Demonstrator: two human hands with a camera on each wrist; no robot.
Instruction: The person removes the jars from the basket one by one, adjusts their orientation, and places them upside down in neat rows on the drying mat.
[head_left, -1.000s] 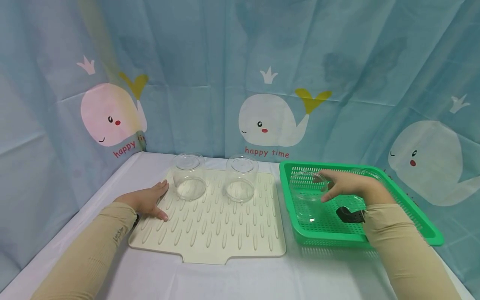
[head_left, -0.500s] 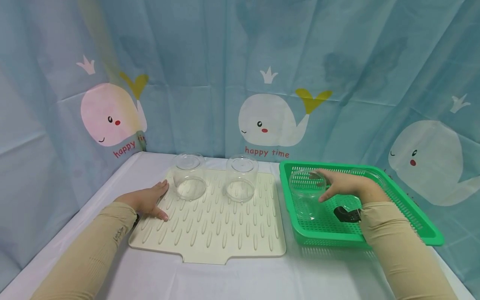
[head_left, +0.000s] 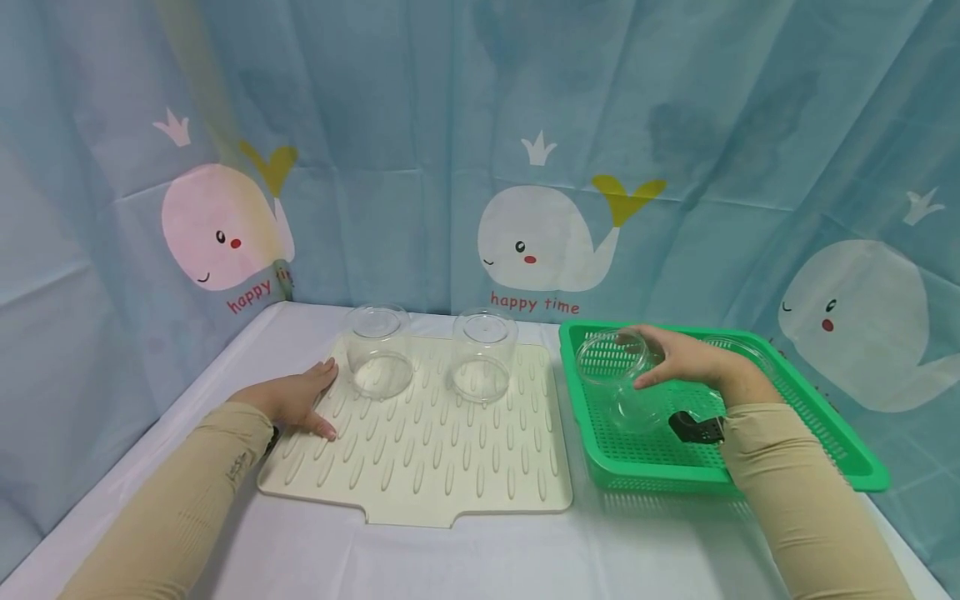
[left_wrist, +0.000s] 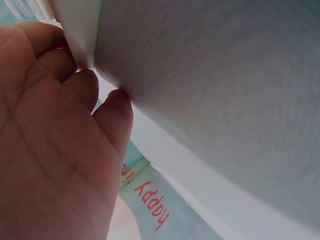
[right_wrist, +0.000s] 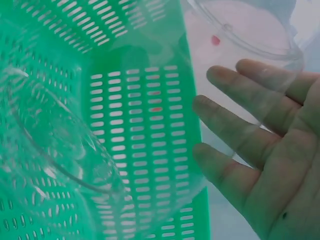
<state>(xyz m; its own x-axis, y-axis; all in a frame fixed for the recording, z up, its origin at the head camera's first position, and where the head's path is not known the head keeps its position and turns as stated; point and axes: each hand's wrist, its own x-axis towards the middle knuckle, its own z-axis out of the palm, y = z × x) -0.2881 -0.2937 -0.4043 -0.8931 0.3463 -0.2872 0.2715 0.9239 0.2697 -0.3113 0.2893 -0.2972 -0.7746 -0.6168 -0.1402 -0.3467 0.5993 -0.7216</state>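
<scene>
In the head view my right hand (head_left: 686, 358) grips a clear plastic cup (head_left: 613, 375) near its rim, thumb on the near side. The cup tilts inside the green basket (head_left: 660, 477), mouth up and leaning left. Fingers (right_wrist: 235, 120) stretch along the clear wall in the right wrist view. On the left edge of the cream draining board (head_left: 442, 500) rests my left hand (head_left: 288, 402), thumb on top and apart from the fingers. Two upturned clear cups (head_left: 378, 354) (head_left: 483, 354) stand at the board's back.
Another clear cup (head_left: 750, 350) is in the basket, partly hidden behind my right hand. A white cloth (head_left: 525, 558) covers the table. A blue whale-print curtain (head_left: 420, 233) hangs close behind the board and basket.
My right hand has risen slightly and tipped the cup, its base swinging right and its rim moving slightly up. The left hand, the board and the upturned cups have stayed put.
</scene>
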